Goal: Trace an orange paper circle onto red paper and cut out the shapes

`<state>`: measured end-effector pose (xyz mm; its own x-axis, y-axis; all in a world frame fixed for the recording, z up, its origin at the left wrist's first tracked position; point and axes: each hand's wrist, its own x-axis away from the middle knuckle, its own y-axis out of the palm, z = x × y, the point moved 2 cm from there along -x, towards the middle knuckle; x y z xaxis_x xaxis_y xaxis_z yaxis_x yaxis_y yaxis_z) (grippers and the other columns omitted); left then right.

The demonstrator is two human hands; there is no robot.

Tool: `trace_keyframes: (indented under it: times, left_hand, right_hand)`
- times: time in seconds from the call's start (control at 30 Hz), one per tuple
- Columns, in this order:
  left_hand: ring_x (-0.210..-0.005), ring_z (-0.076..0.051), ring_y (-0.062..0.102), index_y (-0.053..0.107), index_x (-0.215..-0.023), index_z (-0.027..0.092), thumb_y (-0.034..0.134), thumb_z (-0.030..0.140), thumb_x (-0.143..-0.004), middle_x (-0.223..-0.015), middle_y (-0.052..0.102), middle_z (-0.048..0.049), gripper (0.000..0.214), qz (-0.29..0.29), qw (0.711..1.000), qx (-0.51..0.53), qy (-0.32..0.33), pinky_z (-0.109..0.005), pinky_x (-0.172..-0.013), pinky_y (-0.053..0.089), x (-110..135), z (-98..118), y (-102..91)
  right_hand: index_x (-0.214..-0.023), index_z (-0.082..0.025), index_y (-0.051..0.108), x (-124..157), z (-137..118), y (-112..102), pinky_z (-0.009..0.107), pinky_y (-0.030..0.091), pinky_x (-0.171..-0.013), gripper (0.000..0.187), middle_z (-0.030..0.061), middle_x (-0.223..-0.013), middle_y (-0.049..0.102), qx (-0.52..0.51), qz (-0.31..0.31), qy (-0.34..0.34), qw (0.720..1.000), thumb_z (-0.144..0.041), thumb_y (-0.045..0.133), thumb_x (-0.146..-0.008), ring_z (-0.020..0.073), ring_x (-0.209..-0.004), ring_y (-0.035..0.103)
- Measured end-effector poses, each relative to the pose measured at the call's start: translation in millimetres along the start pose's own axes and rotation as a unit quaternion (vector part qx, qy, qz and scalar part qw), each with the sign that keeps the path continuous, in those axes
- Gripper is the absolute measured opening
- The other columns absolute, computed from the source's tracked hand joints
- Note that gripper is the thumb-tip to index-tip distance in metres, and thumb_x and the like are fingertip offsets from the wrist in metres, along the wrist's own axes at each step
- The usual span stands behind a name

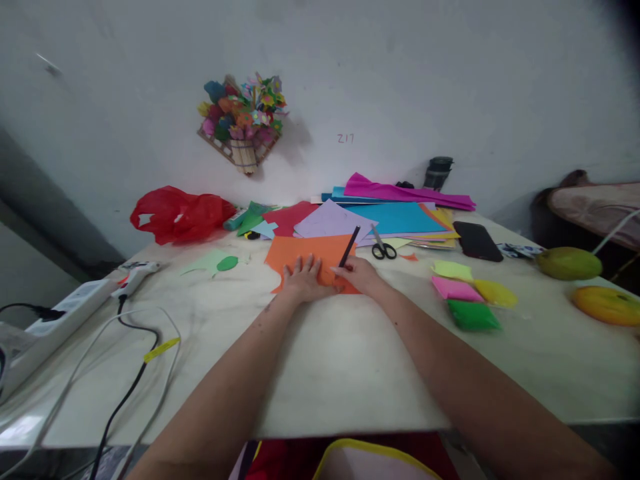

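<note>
An orange sheet of paper (pixel 295 247) with a notch cut from its left edge lies flat on the table. My left hand (pixel 307 281) rests on it, palm down with the fingers spread. In my right hand (pixel 361 273) is a black pencil (pixel 350 245), tilted, its lower end at the sheet near my left thumb. The fingers hide the tip. Just right of the paper lie black-handled scissors (pixel 384 251), with a small orange scrap (pixel 410 257) beside them.
Behind are a lilac sheet (pixel 333 220), a blue sheet (pixel 395 217) and a red plastic bag (pixel 183 213). At right are a phone (pixel 477 241), a green packet (pixel 473 315) and mangoes (pixel 607 305). A power strip (pixel 70 313) and cables lie left; a green oval (pixel 227 263) sits nearer.
</note>
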<state>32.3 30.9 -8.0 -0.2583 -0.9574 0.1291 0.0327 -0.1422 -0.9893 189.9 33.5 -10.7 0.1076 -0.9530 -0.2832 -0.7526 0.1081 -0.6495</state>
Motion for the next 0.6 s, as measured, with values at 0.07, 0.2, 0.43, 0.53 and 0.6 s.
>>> trace_keyframes:
  times: [0.07,0.2,0.43,0.53,0.6]
  left_hand:
    - [-0.129,-0.03,-0.012,0.005,-0.138,0.027,0.024,0.078,-0.061,-0.144,-0.005,0.0031,0.095,-0.002,1.0,-0.001,-0.003,-0.057,-0.1,0.002,0.4,0.3,-0.5]
    - [-0.129,-0.03,-0.013,0.005,-0.138,0.028,0.026,0.078,-0.06,-0.144,-0.005,0.004,0.095,-0.007,1.0,0.001,-0.011,-0.056,-0.1,0.001,1.6,1.4,-2.1]
    - [-0.129,-0.031,-0.012,0.005,-0.138,0.027,0.026,0.078,-0.061,-0.144,-0.005,0.0025,0.094,-0.002,1.0,0.008,-0.003,-0.057,-0.099,0.002,0.9,0.4,-1.5]
    - [-0.129,-0.031,-0.012,0.005,-0.138,0.027,0.025,0.078,-0.061,-0.144,-0.004,0.0026,0.094,-0.004,1.0,0.009,0.0,-0.058,-0.099,0.001,-0.1,-0.6,-0.3]
    - [-0.129,-0.03,-0.012,0.005,-0.138,0.028,0.026,0.078,-0.061,-0.144,-0.004,0.0033,0.095,-0.003,1.0,0.009,0.0,-0.058,-0.099,0.001,-0.8,-1.2,0.6]
  right_hand:
    - [-0.079,-0.02,0.065,0.3,-0.7,0.0,0.024,0.044,-0.06,0.027,0.0022,-0.075,0.065,0.002,-0.003,0.0,1.0,-0.044,0.057,-0.07,0.0152,-0.069,0.058]
    - [-0.079,-0.02,0.065,0.3,-1.2,0.0,0.025,0.044,-0.06,0.027,0.0024,-0.075,0.065,0.006,-0.002,0.003,1.0,-0.044,0.057,-0.07,0.0154,-0.069,0.058]
    - [-0.078,-0.02,0.066,0.5,2.0,0.1,0.024,0.044,-0.061,0.028,0.0036,-0.076,0.067,-0.014,0.008,0.011,1.0,-0.045,0.057,-0.069,0.0157,-0.07,0.06]
    - [-0.078,-0.02,0.066,0.1,5.8,1.1,0.025,0.045,-0.062,0.031,0.004,-0.077,0.067,-0.042,0.012,0.021,0.999,-0.047,0.056,-0.069,0.0163,-0.071,0.06]
    - [-0.078,-0.019,0.066,-0.8,8.3,2.5,0.026,0.046,-0.063,0.031,0.0045,-0.076,0.067,-0.068,0.017,0.023,0.997,-0.047,0.055,-0.07,0.0165,-0.071,0.061]
